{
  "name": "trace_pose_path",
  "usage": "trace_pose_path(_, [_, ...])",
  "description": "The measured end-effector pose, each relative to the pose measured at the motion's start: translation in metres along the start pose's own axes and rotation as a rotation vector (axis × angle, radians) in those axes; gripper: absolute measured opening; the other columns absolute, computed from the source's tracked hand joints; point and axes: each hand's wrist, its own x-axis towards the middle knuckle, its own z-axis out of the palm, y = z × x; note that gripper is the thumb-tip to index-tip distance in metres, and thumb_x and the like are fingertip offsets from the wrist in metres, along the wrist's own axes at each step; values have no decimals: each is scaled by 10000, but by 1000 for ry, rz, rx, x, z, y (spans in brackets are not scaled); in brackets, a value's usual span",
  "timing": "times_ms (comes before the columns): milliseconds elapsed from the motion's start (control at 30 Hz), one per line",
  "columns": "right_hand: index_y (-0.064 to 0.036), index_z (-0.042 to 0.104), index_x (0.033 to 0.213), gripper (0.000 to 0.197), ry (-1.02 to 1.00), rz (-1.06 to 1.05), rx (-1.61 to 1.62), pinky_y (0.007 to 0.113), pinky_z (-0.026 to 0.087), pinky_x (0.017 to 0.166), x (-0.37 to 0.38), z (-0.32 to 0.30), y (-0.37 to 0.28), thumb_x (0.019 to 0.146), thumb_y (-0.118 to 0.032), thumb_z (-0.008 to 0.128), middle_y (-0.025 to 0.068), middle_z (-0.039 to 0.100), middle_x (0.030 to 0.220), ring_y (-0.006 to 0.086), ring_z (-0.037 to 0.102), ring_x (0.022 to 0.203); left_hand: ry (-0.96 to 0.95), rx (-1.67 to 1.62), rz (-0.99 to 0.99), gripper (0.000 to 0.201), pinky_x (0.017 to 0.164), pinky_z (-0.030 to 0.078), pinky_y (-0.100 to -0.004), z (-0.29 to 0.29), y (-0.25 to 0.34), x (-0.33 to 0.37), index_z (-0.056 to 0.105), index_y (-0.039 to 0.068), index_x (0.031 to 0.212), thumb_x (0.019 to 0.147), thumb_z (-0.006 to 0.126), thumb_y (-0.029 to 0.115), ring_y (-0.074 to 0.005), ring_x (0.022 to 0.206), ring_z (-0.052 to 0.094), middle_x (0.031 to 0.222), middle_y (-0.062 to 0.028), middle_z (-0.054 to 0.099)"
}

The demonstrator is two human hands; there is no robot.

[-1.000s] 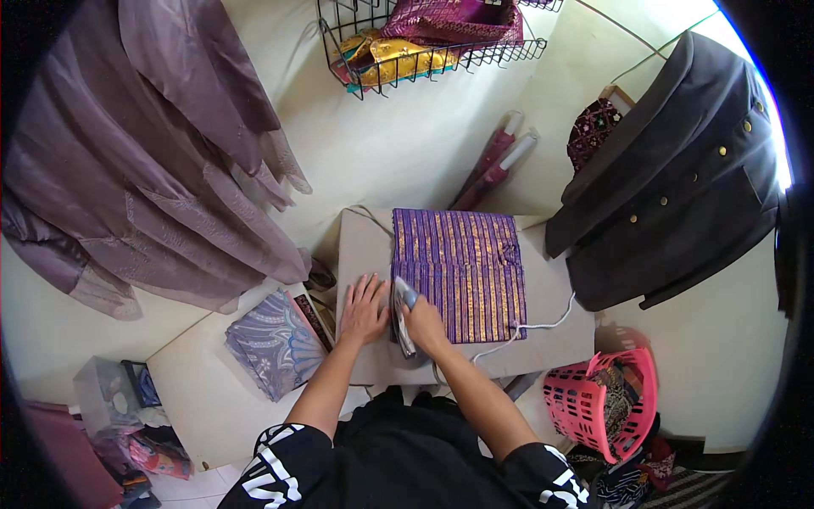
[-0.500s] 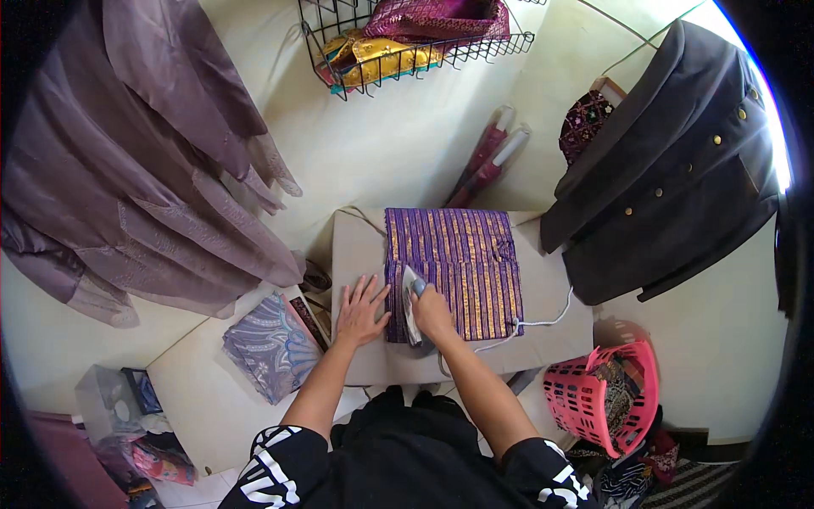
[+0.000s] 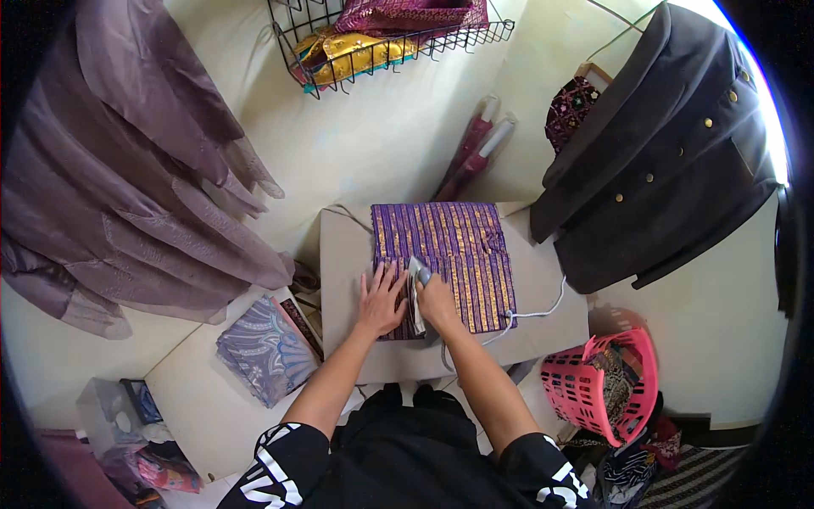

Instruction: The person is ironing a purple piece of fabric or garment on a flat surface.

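A purple cloth with gold stripes (image 3: 471,284) lies flat on the beige ironing board (image 3: 348,254). My right hand (image 3: 435,303) is closed round the handle of a clothes iron (image 3: 415,293), which stands on the left part of the cloth with its tip pointing away from me. Close by on the left, my left hand (image 3: 381,301) rests with fingers spread over the cloth's left edge. A pale cord (image 3: 538,314) runs over the board to the right of the cloth.
Folded blue-grey patterned fabric (image 3: 270,348) sits on a white surface at left. A pink laundry basket (image 3: 606,386) stands at right. Garments hang on both sides: a mauve dress (image 3: 127,187) and a dark jacket (image 3: 653,153). A black wire basket (image 3: 381,42) is on the wall.
My left hand has moved right, from the board beside the cloth onto its left edge, closer to the iron. The whole view has shifted slightly. My right hand keeps its grip.
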Motion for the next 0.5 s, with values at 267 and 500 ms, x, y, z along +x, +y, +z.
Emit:
trace_pose_path(267, [55,572,1075,415,15,51,19,604,512,805,-43,-14,29,979,-347,609,359,671,936,540,657,893,-60,-10,59,704,1202,151,-666,12,6,1,342,228,1589,947,584,384,-316,1554,185,1669,-92,262])
trace_pose_path(500, [82,579,1085,422,15,99,-7,574,524,847,6,-38,34,979,-325,602,351,672,988,516,657,951,-78,73,77,683,1204,173,-645,16,7,-1,381,224,1572,942,578,401,-318,1537,233,1650,-97,308])
